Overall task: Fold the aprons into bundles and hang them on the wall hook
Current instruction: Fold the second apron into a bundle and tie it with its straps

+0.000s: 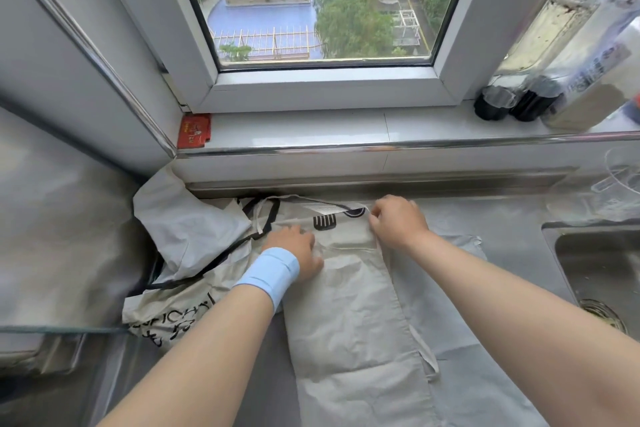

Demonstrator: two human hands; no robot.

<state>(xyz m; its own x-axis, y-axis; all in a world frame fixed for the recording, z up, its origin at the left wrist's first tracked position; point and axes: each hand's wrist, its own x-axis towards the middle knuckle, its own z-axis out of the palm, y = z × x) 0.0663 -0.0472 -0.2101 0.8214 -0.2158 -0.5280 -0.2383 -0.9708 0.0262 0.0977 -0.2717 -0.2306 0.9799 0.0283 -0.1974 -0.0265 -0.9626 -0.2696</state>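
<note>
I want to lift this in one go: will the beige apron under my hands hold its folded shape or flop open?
Probably flops: the apron is thin, creased cloth lying limp on the counter. Its loose strap would likely dangle. It looks light; left hand pressing suggests it shifts easily.

Apron (353,315) bottom beyond frame edge

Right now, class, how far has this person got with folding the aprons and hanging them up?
Early on. Done: one beige apron lies on the counter, folded lengthwise into a long strip. In hand: the left hand presses it flat while the right hand pinches its top edge. Left: bundling it, folding the crumpled apron beside it, and hanging both; no hook is visible.
</note>
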